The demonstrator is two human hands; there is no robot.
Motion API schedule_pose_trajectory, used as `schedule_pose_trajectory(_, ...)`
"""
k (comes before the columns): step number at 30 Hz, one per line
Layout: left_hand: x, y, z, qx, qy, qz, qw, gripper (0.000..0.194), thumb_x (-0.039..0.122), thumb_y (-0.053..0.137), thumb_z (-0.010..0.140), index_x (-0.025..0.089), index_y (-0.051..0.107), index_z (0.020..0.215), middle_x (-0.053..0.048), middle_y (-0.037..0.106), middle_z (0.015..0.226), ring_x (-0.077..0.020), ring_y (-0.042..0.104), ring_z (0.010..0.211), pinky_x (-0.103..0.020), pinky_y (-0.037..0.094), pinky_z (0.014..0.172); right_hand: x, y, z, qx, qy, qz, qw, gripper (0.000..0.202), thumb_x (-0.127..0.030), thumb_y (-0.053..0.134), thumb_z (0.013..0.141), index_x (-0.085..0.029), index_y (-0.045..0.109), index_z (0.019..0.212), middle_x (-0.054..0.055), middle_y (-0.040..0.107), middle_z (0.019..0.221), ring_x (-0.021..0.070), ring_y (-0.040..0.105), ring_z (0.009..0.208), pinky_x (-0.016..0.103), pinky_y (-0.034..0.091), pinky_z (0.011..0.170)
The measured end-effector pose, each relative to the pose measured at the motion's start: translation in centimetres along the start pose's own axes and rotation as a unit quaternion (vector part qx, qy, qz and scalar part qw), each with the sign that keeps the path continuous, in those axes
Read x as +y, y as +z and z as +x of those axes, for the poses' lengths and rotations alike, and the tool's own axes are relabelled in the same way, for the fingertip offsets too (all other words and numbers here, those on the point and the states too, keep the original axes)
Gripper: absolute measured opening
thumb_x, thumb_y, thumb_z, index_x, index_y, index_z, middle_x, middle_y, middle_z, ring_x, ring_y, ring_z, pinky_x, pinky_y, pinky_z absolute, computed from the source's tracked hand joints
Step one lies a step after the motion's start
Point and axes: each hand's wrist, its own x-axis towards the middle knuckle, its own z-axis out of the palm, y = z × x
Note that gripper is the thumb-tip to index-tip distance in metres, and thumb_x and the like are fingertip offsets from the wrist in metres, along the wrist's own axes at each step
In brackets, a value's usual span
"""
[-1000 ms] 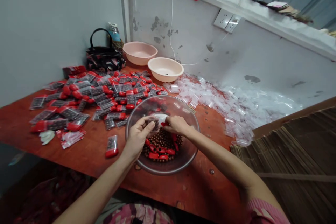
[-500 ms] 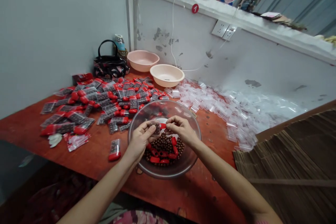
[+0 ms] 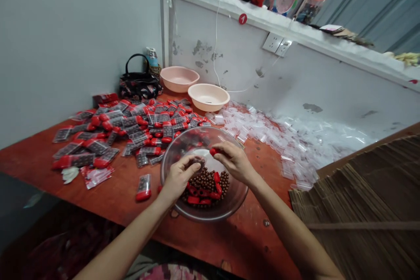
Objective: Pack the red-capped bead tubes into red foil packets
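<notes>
Above a clear plastic bowl (image 3: pixel 241 203), my left hand (image 3: pixel 180 175) is closed on a small clear plastic case (image 3: pixel 199 162) with dark brown balls inside. My right hand (image 3: pixel 233 162) pinches a red cap (image 3: pixel 214 152), held apart from the case to its right. Inside the bowl lie many brown balls (image 3: pixel 206 179) with several red caps (image 3: pixel 193 200) on top of them. A single filled case with a red cap (image 3: pixel 143 187) lies on the red table, left of the bowl.
Filled red-capped cases (image 3: pixel 131 127) pile up at the left. Empty clear cases (image 3: pixel 262 131) spread along the wall at the right. Two basins, one pink (image 3: pixel 179 79) and one cream (image 3: pixel 209 98), stand behind, near a black handbag (image 3: pixel 139 85). Stacked brown cardboard (image 3: pixel 361 210) borders the right.
My right hand has drawn the red cap away from the case, to the right and slightly up. My left hand still holds the case, now a little lower. The view has tilted slightly.
</notes>
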Motion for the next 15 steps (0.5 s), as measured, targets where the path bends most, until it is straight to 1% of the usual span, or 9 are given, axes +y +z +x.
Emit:
schedule_pose_trajectory(2, 0.0, 0.0, -0.1, 0.0, 0.026, 0.057, 0.998, 0.024, 0.03, 0.061, 0.072, 0.019, 0.066, 0.093, -0.004, 0.066, 0.092, -0.0195, 0.059, 0.087, -0.029, 0.046, 0.078, -0.6, -0.2, 0.2, 0.009, -0.018, 0.027, 0.999, 0.019, -0.024, 0.048, 0.087, -0.02, 0.054, 0.104, 0.006, 0.06, 0.093, 0.0162, 0.055, 0.086, 0.029, 0.043, 0.077)
schedule_pose_trajectory(5, 0.2, 0.1, -0.3, -0.002, 0.052, 0.106, 0.993, 0.025, 0.03, 0.059, 0.074, 0.022, 0.066, 0.095, -0.003, 0.067, 0.094, -0.0211, 0.059, 0.089, -0.031, 0.044, 0.081, -1.3, 0.3, 0.3, -0.023, -0.045, 0.005, 0.999, 0.02, -0.026, 0.048, 0.087, -0.02, 0.054, 0.105, 0.006, 0.058, 0.092, 0.0166, 0.054, 0.083, 0.029, 0.043, 0.074)
schedule_pose_trajectory(7, 0.3, 0.1, -0.5, 0.004, 0.059, 0.125, 0.99, 0.026, 0.029, 0.057, 0.074, 0.023, 0.066, 0.097, -0.002, 0.067, 0.095, -0.0217, 0.059, 0.09, -0.032, 0.044, 0.083, -1.3, 0.9, 0.2, -0.039, -0.047, -0.021, 0.998, 0.02, -0.026, 0.047, 0.087, -0.019, 0.054, 0.105, 0.006, 0.057, 0.086, 0.0161, 0.053, 0.079, 0.027, 0.043, 0.07)
schedule_pose_trajectory(10, 0.5, 0.1, -0.8, 0.02, 0.063, 0.141, 0.988, 0.026, 0.028, 0.057, 0.074, 0.024, 0.067, 0.098, -0.002, 0.067, 0.096, -0.0226, 0.059, 0.089, -0.033, 0.044, 0.083, -1.2, 1.4, 0.1, -0.039, -0.051, -0.024, 0.998, 0.019, -0.026, 0.046, 0.087, -0.019, 0.054, 0.103, 0.005, 0.054, 0.081, 0.0153, 0.052, 0.075, 0.026, 0.042, 0.067)
schedule_pose_trajectory(12, 0.6, 0.2, -0.9, 0.034, 0.076, 0.156, 0.984, 0.026, 0.027, 0.057, 0.073, 0.024, 0.068, 0.097, -0.002, 0.068, 0.096, -0.0232, 0.06, 0.089, -0.034, 0.045, 0.082, -1.1, 1.4, 0.0, -0.04, -0.059, -0.024, 0.997, 0.017, -0.025, 0.046, 0.087, -0.019, 0.054, 0.1, 0.004, 0.053, 0.08, 0.0148, 0.051, 0.073, 0.025, 0.042, 0.065)
schedule_pose_trajectory(15, 0.6, 0.2, -1.1, 0.05, 0.111, 0.182, 0.976, 0.024, 0.024, 0.058, 0.073, 0.026, 0.069, 0.095, -0.001, 0.069, 0.095, -0.0235, 0.061, 0.09, -0.034, 0.045, 0.084, -1.5, 1.2, -0.2, -0.052, -0.077, -0.056, 0.994, 0.015, -0.023, 0.044, 0.087, -0.018, 0.053, 0.098, 0.004, 0.051, 0.078, 0.0146, 0.049, 0.069, 0.024, 0.041, 0.061)
